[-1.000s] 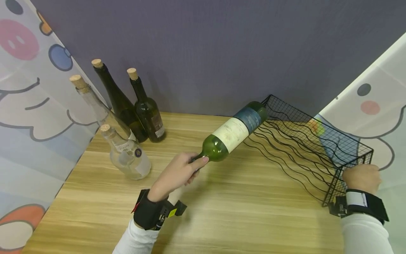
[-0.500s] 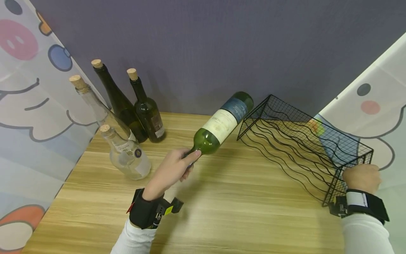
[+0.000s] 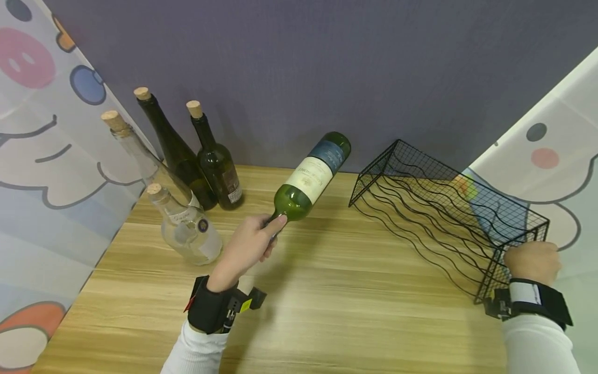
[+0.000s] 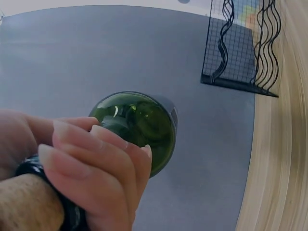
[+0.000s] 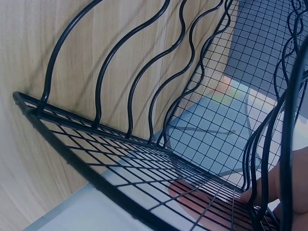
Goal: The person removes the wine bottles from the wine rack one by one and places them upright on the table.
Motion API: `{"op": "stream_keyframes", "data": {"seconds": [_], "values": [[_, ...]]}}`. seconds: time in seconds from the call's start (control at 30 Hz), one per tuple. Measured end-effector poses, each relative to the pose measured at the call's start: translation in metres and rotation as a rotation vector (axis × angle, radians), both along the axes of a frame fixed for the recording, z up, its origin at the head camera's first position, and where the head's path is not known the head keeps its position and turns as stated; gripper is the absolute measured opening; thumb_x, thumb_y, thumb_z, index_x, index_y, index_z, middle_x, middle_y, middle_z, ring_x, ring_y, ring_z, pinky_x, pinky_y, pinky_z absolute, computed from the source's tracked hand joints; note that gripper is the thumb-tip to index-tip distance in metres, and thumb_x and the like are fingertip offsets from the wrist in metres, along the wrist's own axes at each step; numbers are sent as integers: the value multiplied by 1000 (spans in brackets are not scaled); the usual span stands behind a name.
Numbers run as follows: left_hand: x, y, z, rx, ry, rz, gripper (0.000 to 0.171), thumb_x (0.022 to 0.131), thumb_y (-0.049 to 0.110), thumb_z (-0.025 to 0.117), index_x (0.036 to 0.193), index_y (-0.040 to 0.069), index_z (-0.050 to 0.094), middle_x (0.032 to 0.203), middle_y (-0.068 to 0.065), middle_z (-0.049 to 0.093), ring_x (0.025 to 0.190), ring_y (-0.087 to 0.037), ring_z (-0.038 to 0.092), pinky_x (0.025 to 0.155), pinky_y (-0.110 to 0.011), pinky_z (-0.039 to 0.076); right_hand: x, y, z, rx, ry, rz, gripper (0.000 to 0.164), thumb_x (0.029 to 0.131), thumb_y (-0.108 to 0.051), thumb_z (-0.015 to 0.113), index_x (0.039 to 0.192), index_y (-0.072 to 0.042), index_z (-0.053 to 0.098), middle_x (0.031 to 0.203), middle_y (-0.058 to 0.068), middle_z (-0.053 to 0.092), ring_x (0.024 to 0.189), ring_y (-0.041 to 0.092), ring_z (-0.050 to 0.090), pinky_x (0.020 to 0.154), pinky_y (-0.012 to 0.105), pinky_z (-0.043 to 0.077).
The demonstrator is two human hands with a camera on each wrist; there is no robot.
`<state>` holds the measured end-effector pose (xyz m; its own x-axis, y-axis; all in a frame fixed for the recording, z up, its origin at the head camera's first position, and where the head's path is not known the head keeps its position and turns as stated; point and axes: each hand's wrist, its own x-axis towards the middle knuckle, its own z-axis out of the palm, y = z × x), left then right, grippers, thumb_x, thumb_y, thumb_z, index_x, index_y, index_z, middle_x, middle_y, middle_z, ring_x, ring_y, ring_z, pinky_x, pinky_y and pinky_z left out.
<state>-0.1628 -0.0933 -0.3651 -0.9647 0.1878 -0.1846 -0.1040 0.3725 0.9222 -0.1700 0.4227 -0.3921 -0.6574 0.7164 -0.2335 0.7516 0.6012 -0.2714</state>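
My left hand [image 3: 247, 244] grips a green wine bottle [image 3: 308, 176] by its neck, the base tilted up toward the back right. The bottle has a cream and blue label and is held above the table. In the left wrist view its cork [image 4: 31, 204] pokes out beside curled fingers [image 4: 101, 159]. On the right stands a black wire wine rack [image 3: 434, 208] with wavy rods and mesh ends. My right hand [image 3: 532, 262] holds its near end, fingertips [image 5: 263, 185] bent round the wires in the right wrist view.
At the left stand two dark corked bottles [image 3: 179, 150] [image 3: 221, 174] and two clear corked ones [image 3: 145, 156] [image 3: 191, 234], close together. A grey wall [image 3: 299, 78] rises behind the wooden table [image 3: 327, 311]. Printed cartoon sheets [image 3: 56, 156] flank both sides.
The wine bottle in my left hand has moved leftward, away from the wine rack, and turned more upright in the head view. My right hand and the rack have stayed put.
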Motion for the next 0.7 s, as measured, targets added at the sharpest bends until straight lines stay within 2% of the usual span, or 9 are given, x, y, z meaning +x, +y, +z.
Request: {"op": "stream_keyframes", "data": {"seconds": [0.23,0.5,0.7], "values": [[-6,-6,-5,20,-27,45,41,102,40,50,78,6,52,58,0,47,48,-14,44,48,-25,41,-2,2,-2,42,-14,30,64,89,-15,44,126,35,26,118,52,42,103,61,51,71,54,55],[-11,-8,-14,39,-45,78,41,103,38,50,81,3,52,58,0,46,48,-14,43,47,-24,38,-1,2,-3,10,17,-9,66,88,-14,43,129,33,23,125,53,40,108,63,48,73,56,54],[-14,-8,-24,48,-84,93,38,103,37,48,81,7,52,61,0,48,49,-13,44,47,-23,38,-1,3,-5,46,5,29,66,89,-15,44,127,35,25,122,53,40,108,64,48,76,58,53]]}}
